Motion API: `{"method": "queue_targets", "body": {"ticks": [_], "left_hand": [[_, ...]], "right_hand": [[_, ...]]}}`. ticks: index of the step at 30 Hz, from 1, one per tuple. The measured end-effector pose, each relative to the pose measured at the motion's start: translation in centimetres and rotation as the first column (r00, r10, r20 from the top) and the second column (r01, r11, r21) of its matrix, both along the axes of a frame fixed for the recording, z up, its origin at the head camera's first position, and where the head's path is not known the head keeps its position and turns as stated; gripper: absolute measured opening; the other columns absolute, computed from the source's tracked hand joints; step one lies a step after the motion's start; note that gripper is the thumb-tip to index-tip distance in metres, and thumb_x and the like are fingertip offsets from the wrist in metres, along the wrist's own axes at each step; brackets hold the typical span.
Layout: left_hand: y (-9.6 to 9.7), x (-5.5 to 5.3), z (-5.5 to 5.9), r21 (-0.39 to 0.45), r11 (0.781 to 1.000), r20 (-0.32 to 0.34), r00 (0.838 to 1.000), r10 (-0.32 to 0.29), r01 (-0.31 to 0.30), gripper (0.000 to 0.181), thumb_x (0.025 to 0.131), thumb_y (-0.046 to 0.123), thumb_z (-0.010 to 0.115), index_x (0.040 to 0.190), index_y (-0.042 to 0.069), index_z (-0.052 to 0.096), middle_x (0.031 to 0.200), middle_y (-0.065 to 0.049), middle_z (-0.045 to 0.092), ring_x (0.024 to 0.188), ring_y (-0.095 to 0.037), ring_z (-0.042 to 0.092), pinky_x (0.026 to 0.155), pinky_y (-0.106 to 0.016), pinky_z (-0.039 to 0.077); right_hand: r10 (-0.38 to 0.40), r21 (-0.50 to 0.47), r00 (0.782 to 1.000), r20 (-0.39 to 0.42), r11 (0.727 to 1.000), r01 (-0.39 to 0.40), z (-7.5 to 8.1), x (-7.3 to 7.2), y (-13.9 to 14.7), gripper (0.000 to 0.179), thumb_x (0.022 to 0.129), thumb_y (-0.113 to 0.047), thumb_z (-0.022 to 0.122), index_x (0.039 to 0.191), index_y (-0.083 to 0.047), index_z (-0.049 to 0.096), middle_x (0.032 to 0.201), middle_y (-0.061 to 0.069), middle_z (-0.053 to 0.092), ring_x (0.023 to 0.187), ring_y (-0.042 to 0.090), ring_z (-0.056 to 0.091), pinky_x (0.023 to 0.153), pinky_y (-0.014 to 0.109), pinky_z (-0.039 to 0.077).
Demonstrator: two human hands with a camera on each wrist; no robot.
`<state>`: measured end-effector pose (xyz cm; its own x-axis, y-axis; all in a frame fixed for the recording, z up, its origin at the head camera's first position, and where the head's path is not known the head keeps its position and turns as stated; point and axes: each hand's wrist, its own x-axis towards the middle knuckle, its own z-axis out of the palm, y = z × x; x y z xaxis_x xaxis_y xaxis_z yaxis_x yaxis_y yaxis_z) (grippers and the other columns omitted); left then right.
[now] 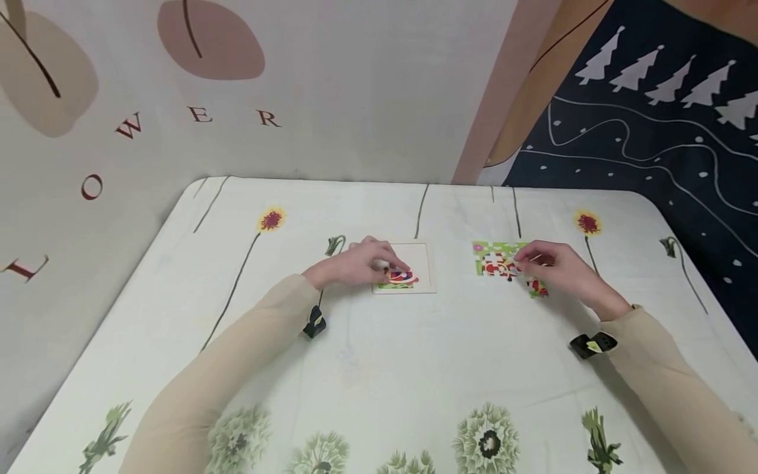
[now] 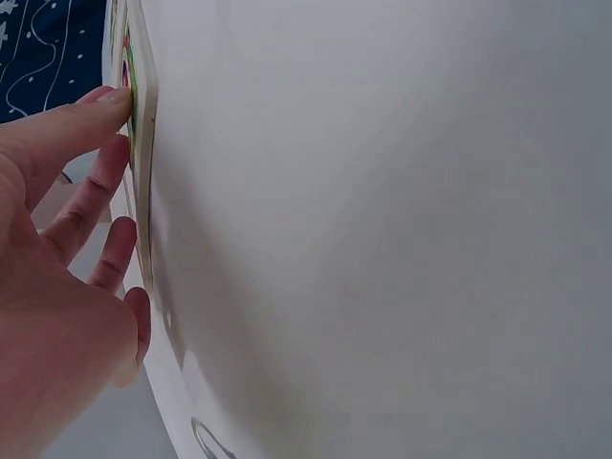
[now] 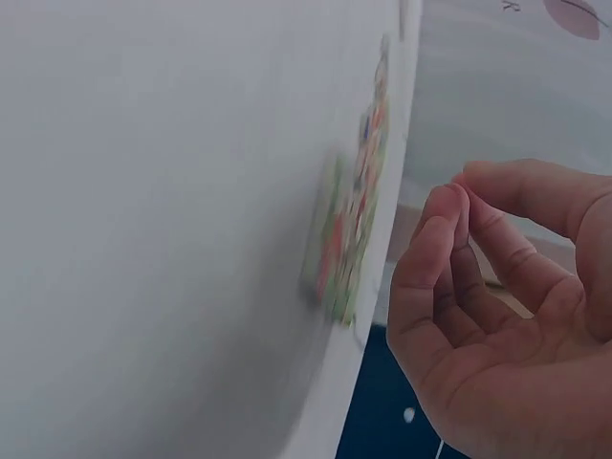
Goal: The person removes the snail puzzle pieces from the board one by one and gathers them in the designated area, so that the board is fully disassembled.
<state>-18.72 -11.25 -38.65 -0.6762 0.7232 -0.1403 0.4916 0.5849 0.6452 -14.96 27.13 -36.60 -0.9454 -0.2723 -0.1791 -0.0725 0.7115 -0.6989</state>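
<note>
A thin pale wooden puzzle board lies on the table, with several colourful joined pieces along its lower part. My left hand reaches over the board's left side, its fingertips at these pieces. In the left wrist view the left hand has its fingers extended and touching the board. My right hand is above the right end of a cluster of jigsaw pieces. In the right wrist view the right hand has curled fingers, thumb and fingertips meeting; no piece shows between them.
A white flower-printed cloth covers the table. Behind it hangs a pale printed curtain, with a dark blue tree-printed cloth at the right. Small dark wrist cameras sit on both sleeves.
</note>
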Motion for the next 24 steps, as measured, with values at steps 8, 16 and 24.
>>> {"method": "queue_targets", "body": {"ticks": [8, 16, 24], "left_hand": [[-1.2, -0.3, -0.1, 0.021, 0.998, 0.035, 0.998, 0.06, -0.061, 0.033, 0.088, 0.009, 0.069, 0.119, 0.018, 0.074, 0.121, -0.002, 0.065, 0.126, -0.031, 0.039, 0.105, -0.052, 0.027], [-2.3, -1.0, -0.2, 0.098, 0.995, 0.089, 0.996, 0.022, -0.031, 0.027, 0.086, 0.006, 0.07, 0.113, 0.011, 0.075, 0.122, -0.008, 0.064, 0.128, -0.031, 0.043, 0.112, -0.057, 0.024], [-2.4, -1.4, -0.6, 0.143, 0.99, 0.166, 0.986, -0.015, -0.009, 0.027, 0.087, 0.003, 0.069, 0.113, 0.007, 0.075, 0.12, -0.011, 0.063, 0.126, -0.028, 0.048, 0.113, -0.057, 0.031]], "right_hand": [[0.047, -0.111, 0.999, 0.007, 0.993, -0.046, 0.4, -0.6, -2.2, 0.025, 0.098, -0.017, 0.062, 0.116, 0.001, 0.064, 0.111, 0.018, 0.065, 0.085, 0.012, 0.058, 0.069, 0.026, 0.05], [0.112, -0.157, 0.994, 0.002, 0.981, -0.111, 1.2, -1.6, -5.3, 0.024, 0.098, -0.016, 0.061, 0.116, -0.001, 0.066, 0.111, 0.016, 0.065, 0.088, 0.016, 0.06, 0.072, 0.027, 0.05], [0.184, -0.188, 0.983, 0.007, 0.966, -0.18, 1.1, -2.2, -8.3, 0.022, 0.097, -0.011, 0.061, 0.113, 0.001, 0.066, 0.107, 0.015, 0.065, 0.084, 0.018, 0.059, 0.068, 0.025, 0.046]]}}
